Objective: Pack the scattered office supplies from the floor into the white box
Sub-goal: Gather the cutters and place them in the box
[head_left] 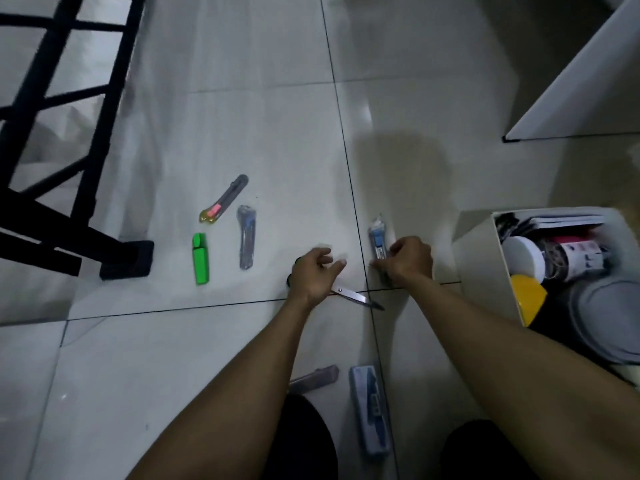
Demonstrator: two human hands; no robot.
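**Partly packed, with plenty left on the floor**

Already the white box [481, 271], at three o'clock, held tape rolls, papers and a plate. The right hand [410, 259] pinched a packaged blue pen set [377, 240] just beside it. The left hand [313, 273] hovered, fingers loosely spread, over the scissors [360, 298], holding nothing. Waiting at ten o'clock lay a green highlighter [200, 258], a utility knife [225, 199] and another pen pack [246, 237]; at six o'clock, a blue case [369, 408] and a grey cutter [315, 377].

Two bare forearms, dark clothing on the legs

Left hand [313, 275] and right hand [410, 259] without gloves, rings or watch; no sleeves visible anywhere along either arm. Black fabric over both knees at the near edge.
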